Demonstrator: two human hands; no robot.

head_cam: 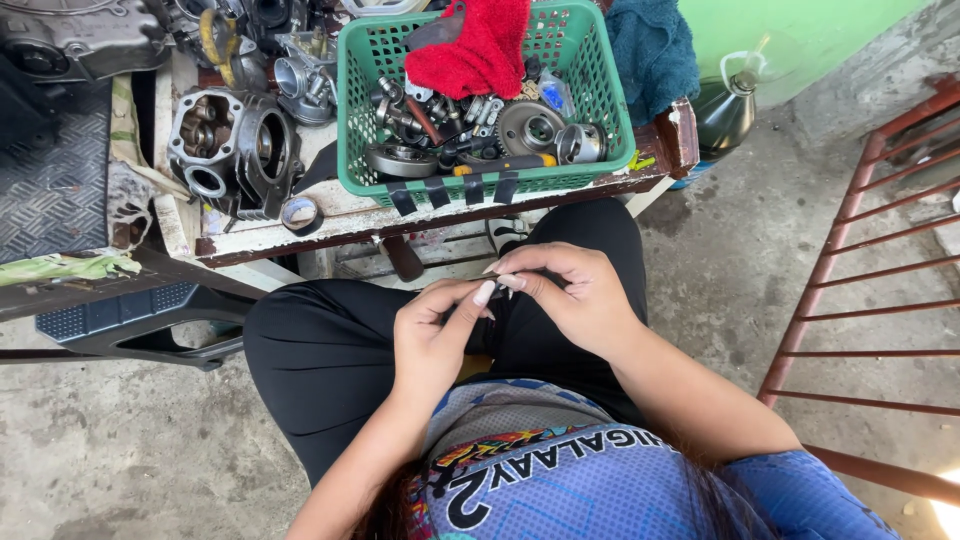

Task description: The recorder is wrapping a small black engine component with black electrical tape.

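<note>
My left hand [435,335] and my right hand [570,295] meet over my lap, fingertips touching. Together they pinch a small dark part [500,289] that is almost hidden between the fingers; I cannot tell what it is. Both hands hover above my black trousers [320,350], just in front of the worn wooden table [300,232]. On that table stands a green plastic basket [580,60] filled with several metal engine parts, a yellow-handled tool [505,165] and a red cloth [475,45].
A grey engine cylinder block [232,145] and a tape roll [300,213] sit on the table's left. A dark bottle with a funnel [728,105] stands on the concrete floor at right. A rusty red metal railing [860,250] runs along the right side.
</note>
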